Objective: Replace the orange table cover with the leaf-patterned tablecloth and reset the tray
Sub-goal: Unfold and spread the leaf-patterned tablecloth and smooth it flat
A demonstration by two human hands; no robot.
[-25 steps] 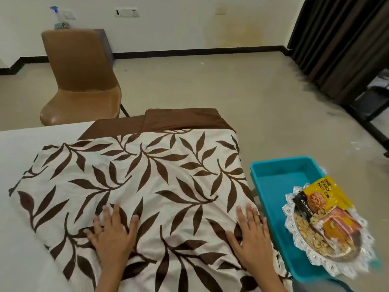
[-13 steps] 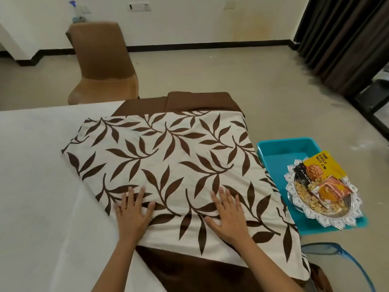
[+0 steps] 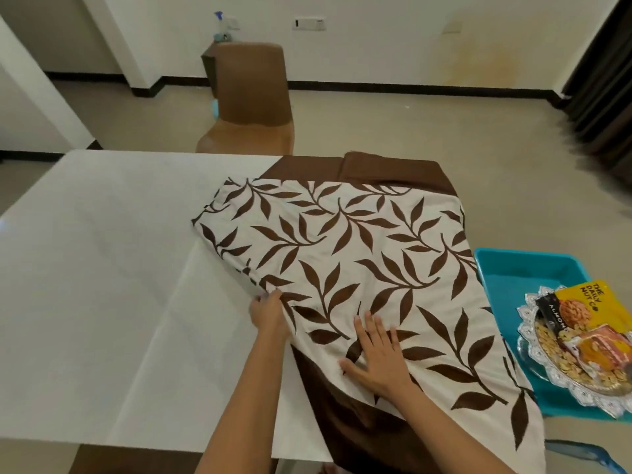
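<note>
The leaf-patterned tablecloth (image 3: pixel 359 254), cream with brown leaves and a brown border, lies partly folded over the right half of the white table (image 3: pixel 113 268). My left hand (image 3: pixel 268 311) grips its folded left edge, fingers tucked under the fabric. Flat on the cloth nearer the front edge rests my right hand (image 3: pixel 376 360), fingers straight. A silver lace-edged tray (image 3: pixel 543 367) holding nuts and snack packets (image 3: pixel 581 309) sits in a turquoise bin (image 3: pixel 513 268) to the right of the table. No orange cover is in view.
A brown chair (image 3: pixel 253 104) stands behind the table's far edge, with a spray bottle (image 3: pixel 220 27) on a small stand behind it. Dark curtains (image 3: pixel 602 83) hang at the right. Beige floor surrounds the table. A blue object (image 3: pixel 588 455) shows at the bottom right.
My view has swung left, showing more bare white table. My left hand went from lying flat on the cloth to gripping its left edge. My right hand stays flat on the cloth.
</note>
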